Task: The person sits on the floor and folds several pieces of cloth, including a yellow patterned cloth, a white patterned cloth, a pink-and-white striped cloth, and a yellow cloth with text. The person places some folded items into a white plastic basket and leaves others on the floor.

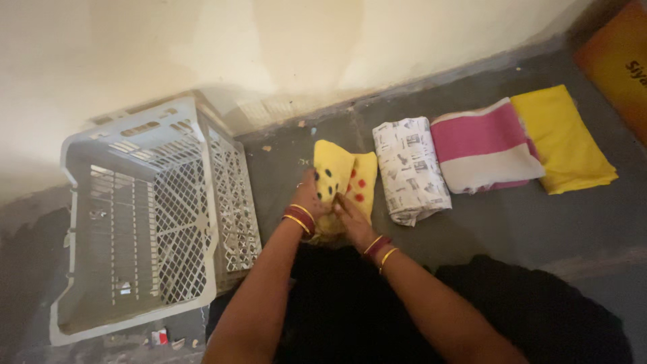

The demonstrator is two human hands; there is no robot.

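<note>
Yellow folded cloth with dark blue and red dots (345, 180) lies on the grey floor (512, 222), just in front of a person who leans over it. Both hands rest on its near end. The left hand (311, 195), with red and gold bangles at the wrist, presses on the cloth's left part with its fingers curled down onto the fabric. The right hand (352, 217), also bangled, lies on the lower middle of the cloth with its fingers together, flat against it.

To the right of this cloth, a row of folded pieces lies on the floor: a white cloth with grey printed patterns (410, 168) just beside it, then a pink and white striped cloth (482, 147), then a plain yellow cloth (565, 138) partly under the striped one. To the left stands a pale grey plastic lattice crate (158, 216), against the cream wall (269, 40).
</note>
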